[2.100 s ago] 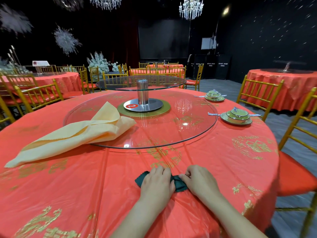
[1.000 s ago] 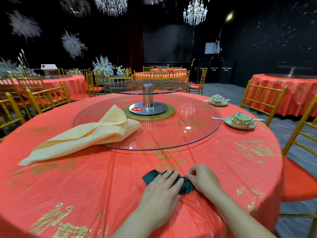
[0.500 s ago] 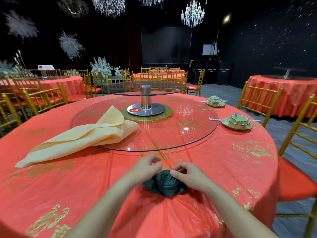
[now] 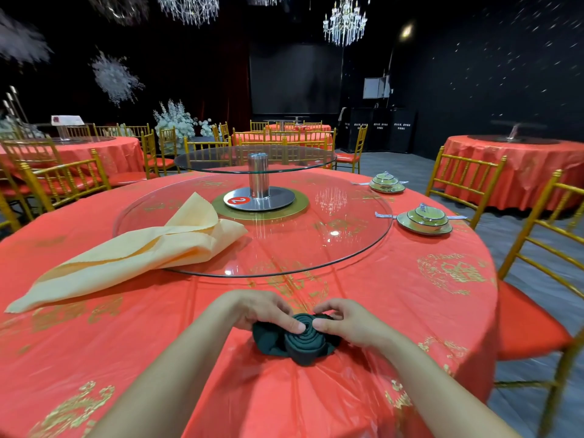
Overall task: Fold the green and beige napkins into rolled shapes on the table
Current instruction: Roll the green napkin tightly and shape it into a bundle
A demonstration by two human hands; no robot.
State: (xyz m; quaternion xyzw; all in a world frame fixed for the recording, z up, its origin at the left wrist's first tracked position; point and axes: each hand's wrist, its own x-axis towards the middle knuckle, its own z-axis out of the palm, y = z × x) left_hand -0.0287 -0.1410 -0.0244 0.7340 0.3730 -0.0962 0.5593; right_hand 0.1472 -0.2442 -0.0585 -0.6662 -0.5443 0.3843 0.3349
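Fingers of both hands curl close around the green napkin, a tight spiral roll standing in the lower centre of the frame. The left hand and right hand pinch it from either side, thumbs pressing on the top of the coil. It sits on the red table, near the front edge. Behind it the glass turntable fills the middle of the frame. The beige napkin lies loosely folded at centre left, half on the glass, half on the cloth. Two green place settings stand at the right rim.
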